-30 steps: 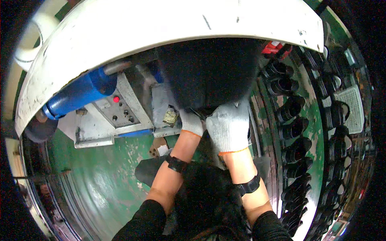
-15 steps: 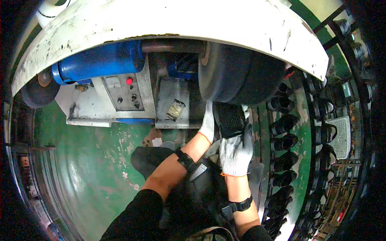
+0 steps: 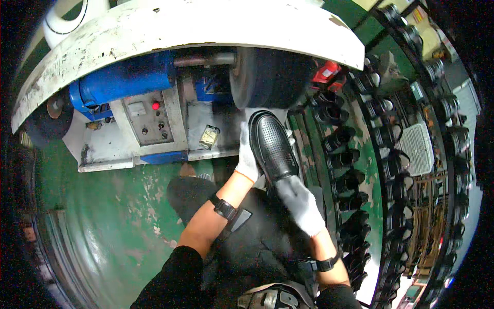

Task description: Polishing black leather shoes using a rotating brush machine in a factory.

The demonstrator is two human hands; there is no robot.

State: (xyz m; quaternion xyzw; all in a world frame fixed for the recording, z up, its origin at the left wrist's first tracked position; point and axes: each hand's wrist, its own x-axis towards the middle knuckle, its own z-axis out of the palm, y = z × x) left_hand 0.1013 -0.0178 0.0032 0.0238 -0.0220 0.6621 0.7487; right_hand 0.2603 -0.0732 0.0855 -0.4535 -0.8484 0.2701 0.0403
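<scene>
A black perforated shoe [image 3: 274, 146] is held upright in front of me, its toe just under a large dark buffing wheel [image 3: 267, 77]. My left hand [image 3: 248, 157], in a white glove, grips the shoe's left side. My right hand [image 3: 300, 202], also gloved, holds the heel end from below. The wheel sits on a shaft beside a blue motor [image 3: 123, 81], under a curved white hood [image 3: 206, 31].
A grey control panel [image 3: 146, 121] with a red light and dark buttons sits left of the wheel. A rack of several black shoes [image 3: 355, 170] runs down the right side. Worn green floor [image 3: 118, 216] lies to the left. A second dark wheel [image 3: 49, 121] is at far left.
My view has swung left and the shoe has come down off the wheel. Its perforated top now faces me, with both hands still on it.
</scene>
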